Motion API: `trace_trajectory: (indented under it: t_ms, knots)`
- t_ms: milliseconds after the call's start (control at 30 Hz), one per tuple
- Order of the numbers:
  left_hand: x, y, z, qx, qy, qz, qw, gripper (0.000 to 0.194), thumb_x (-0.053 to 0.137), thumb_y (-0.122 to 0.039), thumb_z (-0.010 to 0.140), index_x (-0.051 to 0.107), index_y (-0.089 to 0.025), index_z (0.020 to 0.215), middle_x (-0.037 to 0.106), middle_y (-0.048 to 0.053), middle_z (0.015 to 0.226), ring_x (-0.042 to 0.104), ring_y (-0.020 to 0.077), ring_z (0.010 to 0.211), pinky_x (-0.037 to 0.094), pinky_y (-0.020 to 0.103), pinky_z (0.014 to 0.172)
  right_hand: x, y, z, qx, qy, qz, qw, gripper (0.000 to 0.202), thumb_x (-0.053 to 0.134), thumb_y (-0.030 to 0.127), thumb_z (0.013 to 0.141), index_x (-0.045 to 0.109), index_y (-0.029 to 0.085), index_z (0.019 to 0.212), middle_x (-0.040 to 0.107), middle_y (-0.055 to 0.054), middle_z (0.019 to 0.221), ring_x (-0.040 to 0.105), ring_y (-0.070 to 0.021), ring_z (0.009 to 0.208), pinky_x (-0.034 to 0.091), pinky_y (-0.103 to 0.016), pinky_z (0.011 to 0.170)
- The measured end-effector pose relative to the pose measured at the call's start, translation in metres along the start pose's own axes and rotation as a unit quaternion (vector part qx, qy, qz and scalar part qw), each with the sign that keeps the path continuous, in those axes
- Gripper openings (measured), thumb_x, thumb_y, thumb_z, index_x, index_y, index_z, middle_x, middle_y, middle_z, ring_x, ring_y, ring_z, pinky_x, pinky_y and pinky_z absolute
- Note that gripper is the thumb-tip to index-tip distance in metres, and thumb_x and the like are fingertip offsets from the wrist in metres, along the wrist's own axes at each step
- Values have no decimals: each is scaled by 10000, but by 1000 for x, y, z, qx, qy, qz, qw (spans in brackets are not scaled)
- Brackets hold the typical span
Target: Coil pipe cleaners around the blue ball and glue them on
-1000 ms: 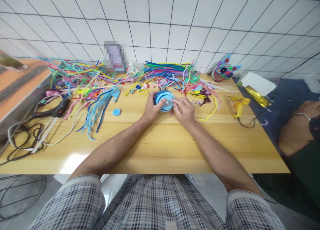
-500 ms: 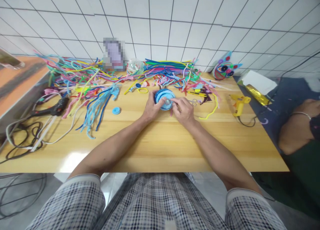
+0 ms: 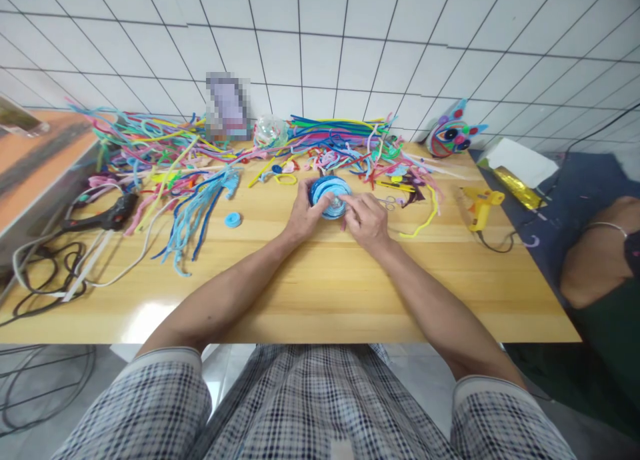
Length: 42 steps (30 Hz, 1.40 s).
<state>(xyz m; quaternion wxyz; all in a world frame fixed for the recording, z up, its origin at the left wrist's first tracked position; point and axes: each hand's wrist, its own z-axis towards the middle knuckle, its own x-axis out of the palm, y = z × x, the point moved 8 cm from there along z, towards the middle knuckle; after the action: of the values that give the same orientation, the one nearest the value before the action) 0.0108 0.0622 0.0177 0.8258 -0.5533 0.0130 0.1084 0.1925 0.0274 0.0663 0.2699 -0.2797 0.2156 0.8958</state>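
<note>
A round blue piece wound from pipe cleaners (image 3: 330, 188), dark blue at the rim and light blue inside, is held above the middle of the table. A clear, shiny patch shows at its centre. My left hand (image 3: 303, 213) wraps its left side, thumb lying over the front. At the right edge, my right hand (image 3: 367, 221) has its fingers bent in, with index finger and thumb against the coil near the clear centre. Its fingertips are partly hidden. A small light-blue coil (image 3: 233, 219) lies on the table to the left.
Loose pipe cleaners (image 3: 335, 140) heap along the wall. A black glue gun (image 3: 107, 215) with cables lies left; a yellow glue gun (image 3: 480, 205) and a decorated cat-like head (image 3: 454, 137) are right. Scissors (image 3: 389, 203) lie beside my right hand. Another person's arm (image 3: 597, 253) is far right.
My right index finger has shifted slightly and now lies straighter against the coil. My left hand keeps the same hold, and the view has shifted a little.
</note>
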Motion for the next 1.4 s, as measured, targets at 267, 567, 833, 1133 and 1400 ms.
trace_trajectory:
  t_ms: [267,567,833,1133,1400]
  knots:
    - [0,-2,0,1,12,-3,1000,752,679,-853,921,516,-247,1334,648,101,1330,656,281,1267,541,451,1157,-2,1,3,-1,-1,-35,999,452,550,70,974,814,268,1283,785,-67,971,722,-256,977,609,-401,942]
    - [-1,1,0,-5,14,-15,1000,800,720,-870,874,530,-242,1332,653,107,1331,665,296,1276,554,477,1156,-4,6,2,-25,-20,-37,999,432,568,55,949,827,262,1226,759,-58,934,698,-245,931,592,-387,892]
    - [0,-4,5,16,43,-13,999,790,719,-810,912,553,-236,1429,643,140,1478,627,328,1403,488,504,1257,-1,2,0,-21,-12,-12,1000,485,567,46,937,811,254,1301,762,-75,962,696,-263,969,591,-407,927]
    - [1,-9,8,8,53,-22,998,739,762,-780,892,580,-236,1359,692,115,1379,685,290,1289,562,443,1159,-1,2,2,-5,-12,-15,1000,411,551,70,973,807,238,1247,782,-70,957,717,-255,973,605,-398,922]
    - [1,-10,9,7,66,-13,998,729,776,-721,906,569,-233,1406,681,122,1438,670,302,1336,540,455,1190,-13,0,4,2,-63,-18,998,271,562,183,1065,763,219,1244,802,-90,1018,738,-255,972,615,-388,905]
